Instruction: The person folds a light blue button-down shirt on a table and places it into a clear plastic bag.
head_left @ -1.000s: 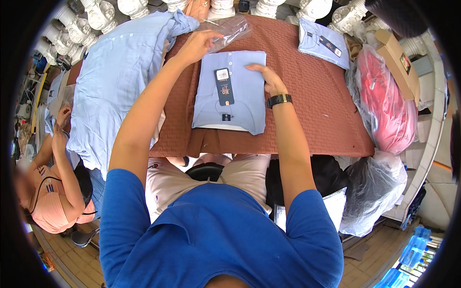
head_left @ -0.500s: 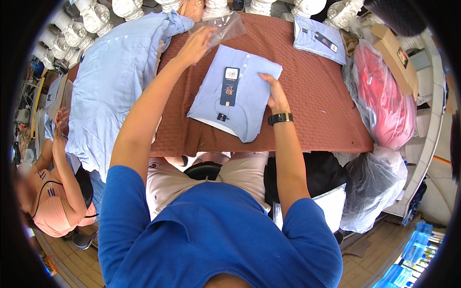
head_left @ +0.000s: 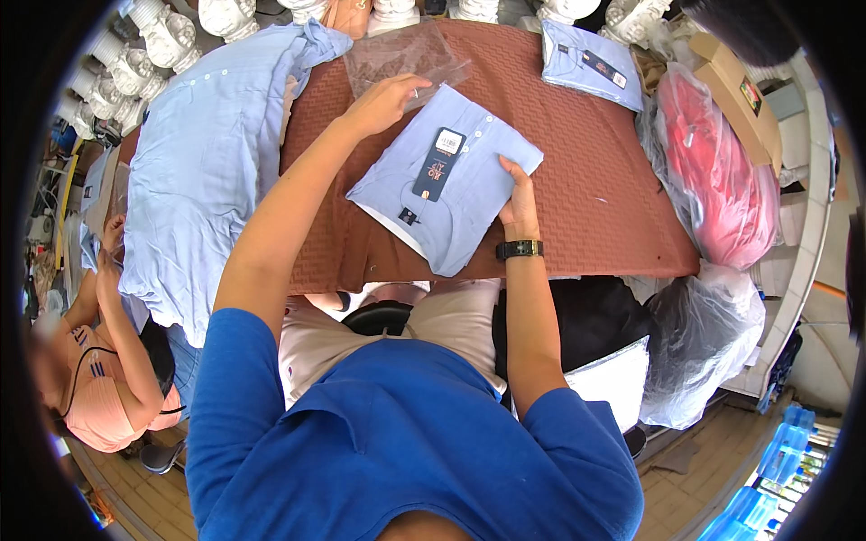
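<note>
A folded light-blue shirt [head_left: 487, 203] with white buttons and a dark hang tag [head_left: 440, 164] is tilted over the brown cloth. My right hand [head_left: 519, 198], a black watch on its wrist, grips the shirt's right edge with the thumb on top; its other fingers are hidden underneath. My left hand [head_left: 390, 104] is closed on the near edge of a clear plastic bag [head_left: 397, 56], just beyond the shirt's upper left corner. The bag lies flat on the cloth, its open edge partly beside the shirt.
Unfolded light-blue shirts [head_left: 203, 153] are heaped at the left. At the far right lies a bagged folded shirt [head_left: 591, 68], near a red bundle in plastic [head_left: 713, 171] and a cardboard box [head_left: 735, 99]. White balusters [head_left: 225, 18] line the back. A co-worker [head_left: 113, 388] sits left.
My left hand has come nearer and right, bringing the bag's edge toward the shirt. The shirt has turned slightly clockwise in my right hand.
</note>
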`<state>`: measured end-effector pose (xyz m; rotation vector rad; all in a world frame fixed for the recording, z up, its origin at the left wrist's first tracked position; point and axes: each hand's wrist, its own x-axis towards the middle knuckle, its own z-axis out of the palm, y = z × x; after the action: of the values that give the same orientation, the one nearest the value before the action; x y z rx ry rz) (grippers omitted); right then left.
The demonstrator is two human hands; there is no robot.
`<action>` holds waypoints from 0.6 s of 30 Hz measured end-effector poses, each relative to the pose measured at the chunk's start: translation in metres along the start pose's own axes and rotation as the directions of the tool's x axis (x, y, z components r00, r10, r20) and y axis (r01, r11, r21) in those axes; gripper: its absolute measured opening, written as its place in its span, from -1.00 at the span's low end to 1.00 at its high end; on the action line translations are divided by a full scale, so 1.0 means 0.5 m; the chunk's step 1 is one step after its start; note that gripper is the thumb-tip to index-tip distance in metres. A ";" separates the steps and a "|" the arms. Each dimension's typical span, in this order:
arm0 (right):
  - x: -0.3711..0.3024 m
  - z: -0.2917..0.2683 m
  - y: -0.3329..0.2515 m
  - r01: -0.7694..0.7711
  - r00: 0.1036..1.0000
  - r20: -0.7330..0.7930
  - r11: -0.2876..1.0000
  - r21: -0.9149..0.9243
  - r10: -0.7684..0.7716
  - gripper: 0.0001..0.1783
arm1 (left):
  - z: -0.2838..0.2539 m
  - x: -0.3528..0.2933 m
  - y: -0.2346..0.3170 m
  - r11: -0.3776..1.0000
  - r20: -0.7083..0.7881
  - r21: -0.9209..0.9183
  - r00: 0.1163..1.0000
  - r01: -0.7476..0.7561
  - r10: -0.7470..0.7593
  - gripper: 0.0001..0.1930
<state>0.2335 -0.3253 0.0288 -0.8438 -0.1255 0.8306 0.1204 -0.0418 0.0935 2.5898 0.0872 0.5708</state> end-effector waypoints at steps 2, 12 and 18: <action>0.004 0.005 0.000 -0.009 1.000 0.009 1.000 -0.018 0.009 -0.44 | 0.009 -0.001 0.016 0.982 -0.034 0.149 0.992 -0.112 0.119 -0.61; 0.024 0.028 -0.007 0.015 0.997 0.070 0.995 -0.098 -0.008 -0.46 | 0.043 -0.028 0.108 0.915 -0.004 0.335 0.970 -0.226 0.241 -0.40; 0.020 0.041 -0.009 0.053 0.998 0.030 0.983 -0.175 -0.049 -0.46 | 0.005 -0.031 0.080 0.994 -0.199 0.074 0.975 -0.086 0.100 -0.45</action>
<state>0.2346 -0.3073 0.0438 -0.9919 -0.2446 0.7899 0.1057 -0.0807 0.1045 2.6013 0.0524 0.8793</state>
